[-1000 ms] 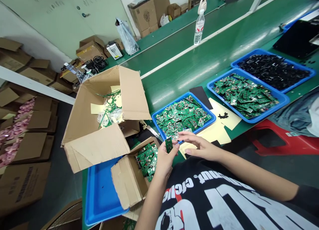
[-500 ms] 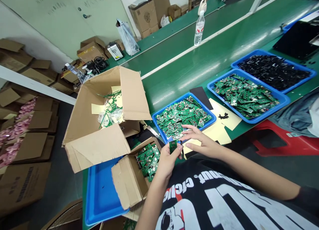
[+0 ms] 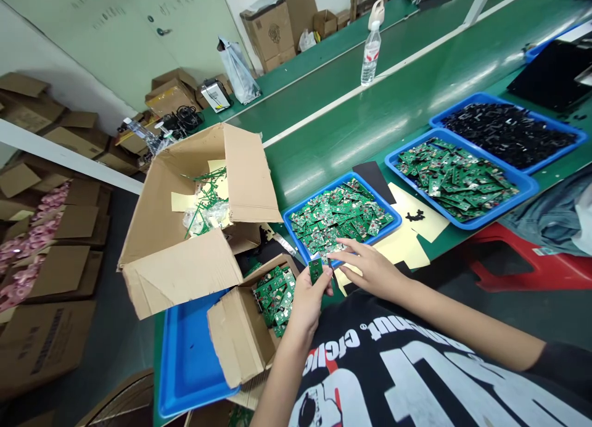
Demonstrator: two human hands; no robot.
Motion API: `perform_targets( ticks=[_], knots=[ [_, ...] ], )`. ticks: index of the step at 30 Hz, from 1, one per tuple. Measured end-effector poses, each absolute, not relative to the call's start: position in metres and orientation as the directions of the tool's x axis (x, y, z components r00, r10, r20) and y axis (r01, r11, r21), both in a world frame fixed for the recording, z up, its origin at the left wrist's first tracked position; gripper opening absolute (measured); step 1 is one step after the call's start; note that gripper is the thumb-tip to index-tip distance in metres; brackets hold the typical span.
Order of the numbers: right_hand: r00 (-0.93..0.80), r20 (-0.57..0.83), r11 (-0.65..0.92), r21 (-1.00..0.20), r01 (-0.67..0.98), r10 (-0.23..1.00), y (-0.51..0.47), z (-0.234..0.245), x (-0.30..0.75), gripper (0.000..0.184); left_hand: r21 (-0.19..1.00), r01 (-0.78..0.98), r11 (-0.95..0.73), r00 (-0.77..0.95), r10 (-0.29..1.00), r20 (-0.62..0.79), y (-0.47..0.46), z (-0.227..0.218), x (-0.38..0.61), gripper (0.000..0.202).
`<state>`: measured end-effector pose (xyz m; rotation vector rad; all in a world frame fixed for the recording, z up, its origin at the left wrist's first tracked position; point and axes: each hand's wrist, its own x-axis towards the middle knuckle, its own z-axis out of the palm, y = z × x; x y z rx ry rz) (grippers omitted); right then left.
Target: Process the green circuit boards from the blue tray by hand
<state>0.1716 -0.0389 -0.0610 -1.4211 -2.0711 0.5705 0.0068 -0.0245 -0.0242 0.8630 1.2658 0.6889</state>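
Note:
My left hand (image 3: 308,300) is closed on a small green circuit board (image 3: 315,268), held upright between thumb and fingers. A small dark piece (image 3: 330,265) shows just beside the board, at the fingertips; what it is I cannot make out. To the right, my right hand (image 3: 374,269) has its fingers stretched out and apart, the tips close to that dark piece. Just beyond both hands lies a blue tray (image 3: 396,224) heaped with green circuit boards (image 3: 340,211). Left of my left hand, more boards (image 3: 277,297) fill a small cardboard box (image 3: 238,334).
A large open carton (image 3: 180,276) holds green strips and plastic. Below it sits a blue tray (image 3: 189,359). At right are a tray of boards (image 3: 530,186) and a tray of black parts (image 3: 513,134). A water bottle (image 3: 370,57) stands on the bench, a red stool (image 3: 509,260) beside it.
My left hand and the board have shifted slightly left. My right hand has also moved a little left and its fingers have straightened. The trays and boxes stay put.

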Motion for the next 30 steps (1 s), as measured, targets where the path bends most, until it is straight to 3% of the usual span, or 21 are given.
perform_targets(
  ticks=[3, 9, 18, 24, 30],
  knots=[
    [-0.287, 0.169, 0.331, -0.591, 0.736, 0.943, -0.04, -0.062, 0.167, 0.036, 0.846, 0.009, 0.533, 0.174, 0.832, -0.527, -0.025, -0.026, 0.005, 0.034],
    [-0.246, -0.007, 0.184, -0.641, 0.745, 0.969, -0.04, -0.073, 0.169, 0.051, 0.85, 0.035, 0.526, 0.225, 0.824, -0.52, -0.027, -0.024, 0.003, 0.027],
    [-0.226, 0.101, 0.218, -0.778, 0.59, 0.969, -0.037, -0.072, 0.187, 0.038, 0.879, 0.042, 0.474, 0.174, 0.863, -0.474, -0.024, -0.022, -0.005, 0.024],
    [-0.26, 0.254, 0.351, -0.814, 0.462, 0.932, -0.034, -0.061, 0.195, 0.034, 0.901, 0.013, 0.435, 0.095, 0.896, -0.434, -0.013, -0.013, -0.016, 0.028],
    [-0.358, 0.318, 0.457, -0.781, 0.426, 0.878, -0.038, -0.046, 0.192, 0.031, 0.879, 0.011, 0.476, 0.214, 0.858, -0.467, -0.01, -0.01, -0.003, 0.034]
  ],
)
